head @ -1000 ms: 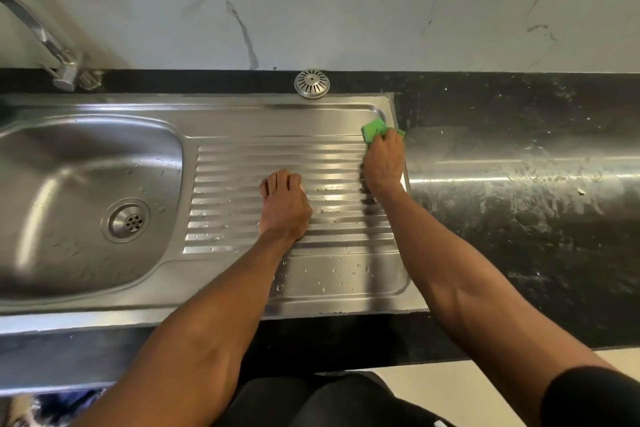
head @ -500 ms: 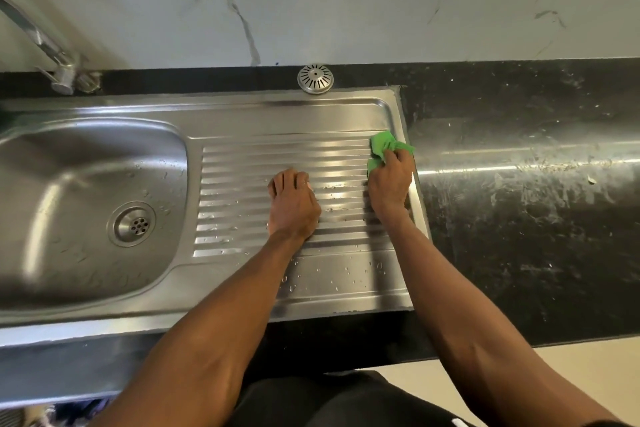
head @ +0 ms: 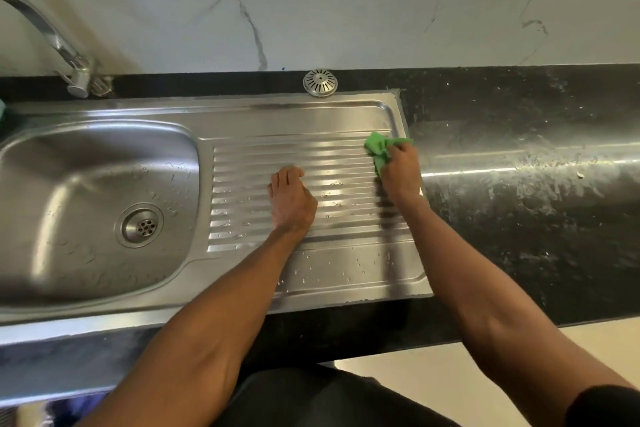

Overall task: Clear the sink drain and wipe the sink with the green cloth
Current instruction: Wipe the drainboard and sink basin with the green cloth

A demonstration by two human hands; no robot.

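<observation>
The steel sink [head: 104,302] has a bowl on the left with a round drain [head: 141,225] at its bottom. A ribbed drainboard [head: 332,163] lies to the right of the bowl. My right hand [head: 400,172] grips the bunched green cloth [head: 381,149] and presses it onto the far right edge of the ribs. My left hand [head: 291,199] rests flat on the middle of the ribs, fingers together, holding nothing. Water drops dot the ribs and the flat front strip.
A loose round metal strainer [head: 320,82] sits on the black counter [head: 519,218] just behind the drainboard. The tap [head: 52,42] stands at the back left. A marble wall [head: 311,3] rises behind. The wet counter stretches to the right.
My right hand with the green cloth has slid toward me along the right edge of the drainboard. My left hand has stayed in place on the ribs.
</observation>
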